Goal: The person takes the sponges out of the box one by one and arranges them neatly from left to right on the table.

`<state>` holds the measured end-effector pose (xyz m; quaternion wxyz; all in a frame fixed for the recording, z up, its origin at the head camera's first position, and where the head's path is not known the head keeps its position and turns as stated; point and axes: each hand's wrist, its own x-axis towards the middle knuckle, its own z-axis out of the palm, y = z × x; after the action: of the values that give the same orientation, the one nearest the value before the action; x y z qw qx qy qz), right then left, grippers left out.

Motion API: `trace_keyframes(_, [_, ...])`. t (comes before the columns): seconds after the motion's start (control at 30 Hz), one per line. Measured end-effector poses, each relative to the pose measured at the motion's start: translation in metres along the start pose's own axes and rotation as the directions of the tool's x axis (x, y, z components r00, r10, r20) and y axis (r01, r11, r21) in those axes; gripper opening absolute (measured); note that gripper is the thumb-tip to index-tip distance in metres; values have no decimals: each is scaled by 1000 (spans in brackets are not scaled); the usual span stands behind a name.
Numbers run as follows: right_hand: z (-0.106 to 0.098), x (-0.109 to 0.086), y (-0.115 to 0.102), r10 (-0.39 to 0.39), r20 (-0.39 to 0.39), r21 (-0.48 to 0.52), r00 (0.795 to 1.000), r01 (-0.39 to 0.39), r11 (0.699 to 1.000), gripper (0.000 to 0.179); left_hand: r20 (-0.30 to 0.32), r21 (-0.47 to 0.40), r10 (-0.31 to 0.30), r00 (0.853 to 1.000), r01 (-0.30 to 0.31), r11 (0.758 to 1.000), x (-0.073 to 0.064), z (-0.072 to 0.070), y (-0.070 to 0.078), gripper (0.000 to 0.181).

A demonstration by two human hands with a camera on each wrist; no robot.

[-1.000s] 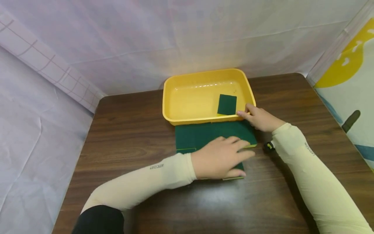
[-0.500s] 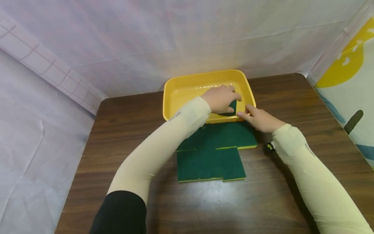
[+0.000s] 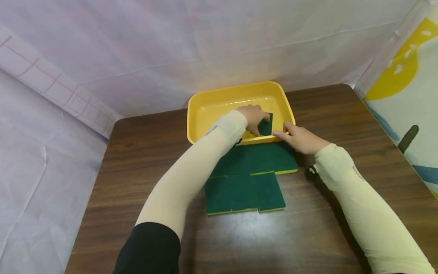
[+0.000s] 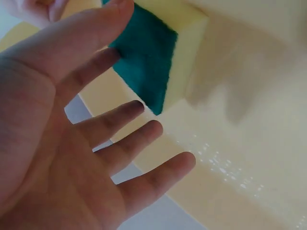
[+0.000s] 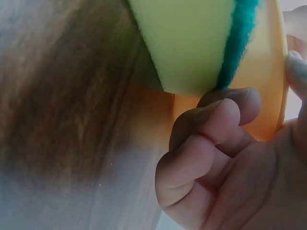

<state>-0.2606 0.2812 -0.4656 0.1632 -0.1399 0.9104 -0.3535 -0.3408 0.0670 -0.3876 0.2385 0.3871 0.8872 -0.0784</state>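
A yellow tray [image 3: 202, 114] stands at the back of the table. In it lies a sponge [image 3: 267, 127] with a dark green scouring face on top and a pale yellow body. My left hand [image 3: 253, 118] reaches into the tray over the sponge's left side. In the left wrist view its fingers [image 4: 148, 184] are spread and fairly straight, with thumb and forefinger overlapping the green face. My right hand [image 3: 302, 139] grips the tray's front right corner, thumb at the rim and the other fingers curled below, as the right wrist view shows.
Several more green-topped sponges [image 3: 243, 192] lie side by side in two rows on the wooden table [image 3: 143, 171], just in front of the tray. A white cloth [image 3: 137, 49] hangs close behind the tray.
My left hand has moved from above the sponges on the table, up and away, into the tray at its sponge. The right hand keeps its hold on the tray corner.
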Motion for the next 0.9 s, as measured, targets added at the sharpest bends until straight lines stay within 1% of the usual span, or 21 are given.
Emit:
trace_keyframes(0.17, [0, 1, 1, 6, 3, 12, 1000, -6, 1000, 51, 13, -51, 11, 1000, -11, 999, 0, 0, -1, 68])
trace_keyframes(0.37, [-1, 1, 2, 12, 2, 9, 1000, -12, 1000, 52, -18, -74, -10, 1000, 8, 997, 0, 1, 0, 62])
trace_keyframes(0.47, [-1, 1, 2, 12, 3, 10, 1000, -12, 1000, 52, -19, -65, -26, 999, 25, 998, 2, 2, 0, 61])
trace_keyframes(0.6, [0, 2, 1, 7, 4, 9, 1000, -7, 1000, 52, -8, -25, -47, 999, 46, 999, 5, 2, 1, 66])
trace_keyframes(0.7, [0, 3, 1, 0, 0, 1, 1000, 0, 1000, 51, -15, 11, -38, 999, 38, 999, 5, 1, 1, 69])
trace_keyframes(0.8, [0, 4, 1, -6, -2, -6, 1000, 6, 1000, 51, -29, 30, -29, 999, 30, 999, 4, 1, 2, 67])
trace_keyframes(0.9, [1, 4, 0, -9, 0, -13, 1000, 9, 1000, 51, -37, 32, -43, 998, 44, 999, 8, 1, 0, 65])
